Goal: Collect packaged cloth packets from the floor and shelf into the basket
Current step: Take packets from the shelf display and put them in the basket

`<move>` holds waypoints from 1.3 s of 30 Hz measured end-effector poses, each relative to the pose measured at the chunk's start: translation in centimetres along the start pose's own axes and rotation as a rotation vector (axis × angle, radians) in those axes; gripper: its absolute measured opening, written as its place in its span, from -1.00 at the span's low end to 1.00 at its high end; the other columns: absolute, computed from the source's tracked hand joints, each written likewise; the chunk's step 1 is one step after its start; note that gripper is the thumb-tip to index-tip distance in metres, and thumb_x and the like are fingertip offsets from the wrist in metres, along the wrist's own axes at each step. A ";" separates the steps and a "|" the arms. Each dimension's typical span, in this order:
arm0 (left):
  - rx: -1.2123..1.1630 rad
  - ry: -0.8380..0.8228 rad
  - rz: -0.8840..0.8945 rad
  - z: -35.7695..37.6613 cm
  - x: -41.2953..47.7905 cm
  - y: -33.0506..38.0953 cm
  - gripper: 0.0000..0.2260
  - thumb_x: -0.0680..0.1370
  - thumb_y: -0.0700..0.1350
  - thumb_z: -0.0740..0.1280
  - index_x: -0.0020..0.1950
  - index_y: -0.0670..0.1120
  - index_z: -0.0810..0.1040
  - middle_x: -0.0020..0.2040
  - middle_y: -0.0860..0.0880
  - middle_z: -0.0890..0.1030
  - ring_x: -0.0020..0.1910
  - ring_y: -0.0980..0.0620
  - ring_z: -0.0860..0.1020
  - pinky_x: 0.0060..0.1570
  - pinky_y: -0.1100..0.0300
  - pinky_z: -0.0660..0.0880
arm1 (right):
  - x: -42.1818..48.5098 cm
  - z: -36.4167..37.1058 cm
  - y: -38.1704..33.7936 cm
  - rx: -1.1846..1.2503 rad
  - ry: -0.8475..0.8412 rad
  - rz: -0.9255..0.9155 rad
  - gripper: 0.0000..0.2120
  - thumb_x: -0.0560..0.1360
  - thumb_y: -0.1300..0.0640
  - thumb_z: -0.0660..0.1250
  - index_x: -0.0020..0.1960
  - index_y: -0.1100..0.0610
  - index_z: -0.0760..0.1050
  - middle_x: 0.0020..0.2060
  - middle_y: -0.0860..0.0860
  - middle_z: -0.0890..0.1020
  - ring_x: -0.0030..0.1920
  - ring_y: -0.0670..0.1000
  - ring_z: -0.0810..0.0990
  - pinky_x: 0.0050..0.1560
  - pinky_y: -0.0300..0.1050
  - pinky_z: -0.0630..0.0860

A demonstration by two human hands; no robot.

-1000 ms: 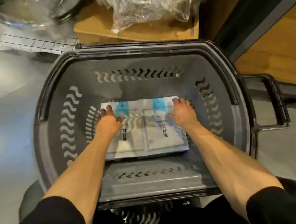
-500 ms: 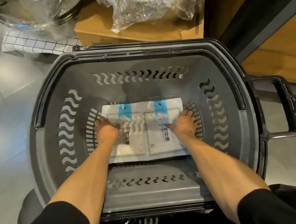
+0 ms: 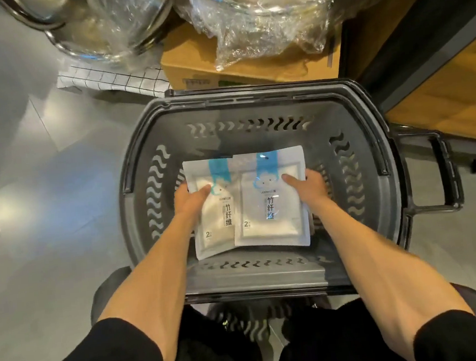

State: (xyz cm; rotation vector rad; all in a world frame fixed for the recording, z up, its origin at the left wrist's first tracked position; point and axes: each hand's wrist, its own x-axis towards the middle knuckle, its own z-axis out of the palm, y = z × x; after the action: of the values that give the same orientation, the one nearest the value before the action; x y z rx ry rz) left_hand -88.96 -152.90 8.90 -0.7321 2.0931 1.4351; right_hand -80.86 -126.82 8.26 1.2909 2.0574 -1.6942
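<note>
Two white cloth packets with blue tops are held side by side over the dark grey basket (image 3: 140,149). My left hand (image 3: 190,199) grips the left packet (image 3: 216,235) at its left edge, thumb on its front. My right hand (image 3: 307,186) grips the right packet (image 3: 276,229) at its right edge, thumb on top; more packets seem stacked under it. The right packet overlaps the left one. Both sit raised above the basket's floor, tilted toward me.
A cardboard box (image 3: 249,68) with crinkled plastic-wrapped bowls (image 3: 261,12) stands just beyond the basket. Steel bowls (image 3: 94,25) and a grid-patterned packet (image 3: 110,79) lie to the left. A dark shelf post and wooden shelf (image 3: 439,82) are at right; the basket's pull handle (image 3: 445,172) sticks out there.
Both hands went from lying flat on the packets in the basket bottom to gripping their outer edges and lifting them up toward me. The view also rose away from the basket.
</note>
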 end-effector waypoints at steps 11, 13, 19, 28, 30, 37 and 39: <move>-0.156 -0.258 0.071 -13.4 -24.1 19.9 -0.83 0.60 -0.16 0.39 0.19 -0.11 0.60 -0.02 -0.02 0.74 -0.05 -0.03 0.72 -0.18 0.09 0.64 | -26.2 -11.8 -19.4 0.173 -0.072 -0.082 -0.91 0.57 0.11 0.39 0.07 0.05 0.59 -0.05 -0.03 0.71 -0.12 -0.11 0.71 -0.19 -0.22 0.64; -0.152 -0.295 0.038 -14.9 -28.7 22.3 -0.77 0.60 -0.13 0.40 0.25 -0.12 0.58 0.05 -0.07 0.73 0.03 -0.09 0.71 -0.06 -0.02 0.64 | -30.8 -14.9 -22.2 0.187 -0.071 -0.070 -0.93 0.61 0.08 0.33 0.06 0.03 0.57 -0.09 -0.07 0.70 -0.18 -0.18 0.70 -0.27 -0.32 0.59; -0.142 -0.371 -0.007 -17.0 -40.9 28.7 -0.75 0.61 -0.15 0.37 0.29 -0.12 0.56 0.13 -0.12 0.71 0.08 -0.14 0.69 0.07 -0.13 0.62 | -41.1 -24.1 -28.5 0.195 -0.069 -0.059 -0.80 0.61 0.05 0.33 0.14 0.13 0.61 -0.01 0.01 0.73 -0.07 -0.05 0.72 -0.14 -0.21 0.63; -0.175 -0.304 0.003 -11.4 -53.5 31.3 -0.87 0.62 -0.14 0.37 0.16 -0.05 0.63 0.02 -0.09 0.73 0.01 -0.12 0.70 0.03 -0.11 0.62 | -47.6 -37.4 -30.6 0.173 -0.090 -0.128 -0.79 0.54 0.06 0.42 0.15 0.08 0.62 -0.03 -0.07 0.74 -0.04 -0.09 0.72 -0.15 -0.24 0.62; -0.140 -0.284 0.062 -9.7 -55.6 31.2 -0.88 0.61 -0.15 0.37 0.13 -0.03 0.64 -0.01 -0.05 0.74 0.00 -0.07 0.70 -0.03 -0.01 0.61 | -47.9 -39.8 -30.0 0.151 -0.100 -0.131 -0.77 0.53 0.06 0.43 0.17 0.09 0.62 -0.01 -0.06 0.73 -0.02 -0.08 0.72 -0.07 -0.16 0.64; -0.143 -0.252 0.190 -3.6 -60.8 31.6 -0.90 0.62 -0.19 0.35 0.07 -0.01 0.62 -0.17 0.12 0.73 -0.19 0.19 0.70 -0.25 0.27 0.55 | -49.2 -47.4 -28.2 0.174 -0.093 -0.184 -0.80 0.55 0.13 0.40 0.16 0.12 0.63 -0.02 -0.04 0.74 0.00 -0.03 0.72 -0.18 -0.27 0.59; -0.149 -0.264 0.207 -2.1 -61.5 31.7 -0.88 0.61 -0.19 0.36 0.11 -0.04 0.62 -0.10 0.06 0.73 -0.15 0.13 0.70 -0.19 0.21 0.57 | -49.5 -49.4 -28.1 0.162 -0.127 -0.193 -0.80 0.56 0.14 0.39 0.17 0.11 0.62 0.00 -0.04 0.74 0.02 -0.04 0.71 -0.15 -0.27 0.59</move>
State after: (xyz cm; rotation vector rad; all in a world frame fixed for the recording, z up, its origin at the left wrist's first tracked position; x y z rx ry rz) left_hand -65.44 -136.02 71.78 -0.3611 1.9157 1.7119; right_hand -52.32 -107.91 75.39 1.0231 2.0641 -2.0064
